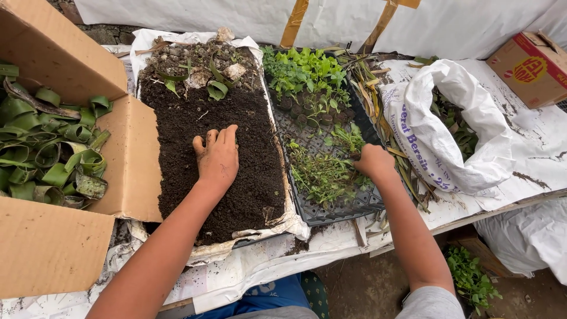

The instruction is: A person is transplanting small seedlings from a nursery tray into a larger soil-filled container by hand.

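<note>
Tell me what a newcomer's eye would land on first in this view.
The eye goes first to the bed of dark soil in the middle, where the left hand lies flat, fingers spread. Right beside it, the right hand reaches into a black seedling tray full of small green plants. At the left edge an open cardboard box holds rolled green leaf strips, and a white sack slumps on the right.

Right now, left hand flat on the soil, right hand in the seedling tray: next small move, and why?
Probably lift one seedling out with the right hand. It sits curled over the black seedling tray, among small green plants, while the left hand lies palm down on the dark soil. Whether the right fingers already grip a stem cannot be told.
</note>
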